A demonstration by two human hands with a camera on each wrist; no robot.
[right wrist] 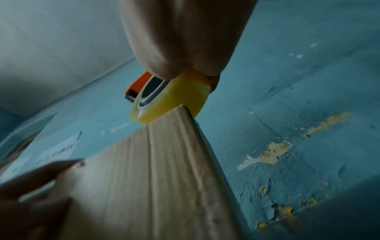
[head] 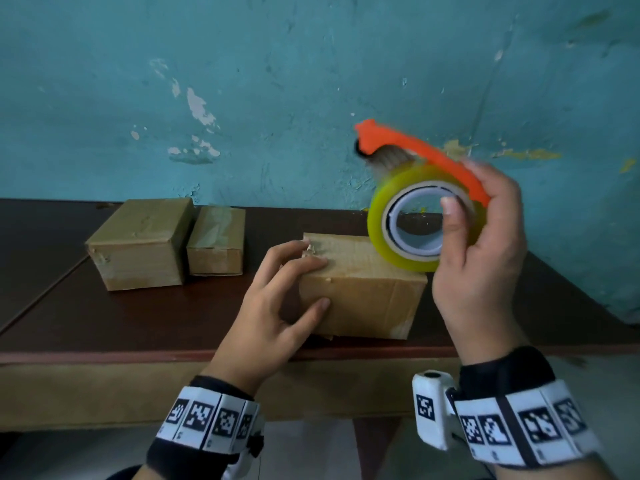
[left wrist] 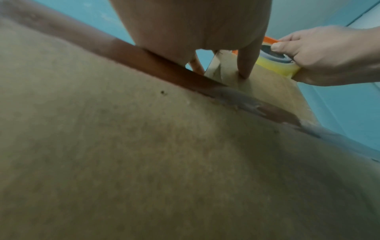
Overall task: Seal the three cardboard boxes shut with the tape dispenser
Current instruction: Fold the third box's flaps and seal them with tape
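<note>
A cardboard box (head: 367, 292) stands near the front edge of the dark brown table (head: 138, 323). My left hand (head: 277, 299) holds its left end, fingers lying on the top and thumb against the front face. My right hand (head: 481, 244) grips the tape dispenser (head: 419, 209), an orange frame with a yellowish tape roll, thumb in the core. The roll rests on the box's right top edge, and in the right wrist view the tape dispenser (right wrist: 168, 100) meets the box (right wrist: 156, 170) at a corner. Two more boxes, a larger box (head: 138, 244) and a smaller box (head: 216, 240), sit at the back left.
A peeling teal wall (head: 311, 81) rises right behind the table. The table's front edge (head: 104, 355) runs just under my wrists. In the left wrist view the table's pale front panel (left wrist: 144, 154) fills most of the picture.
</note>
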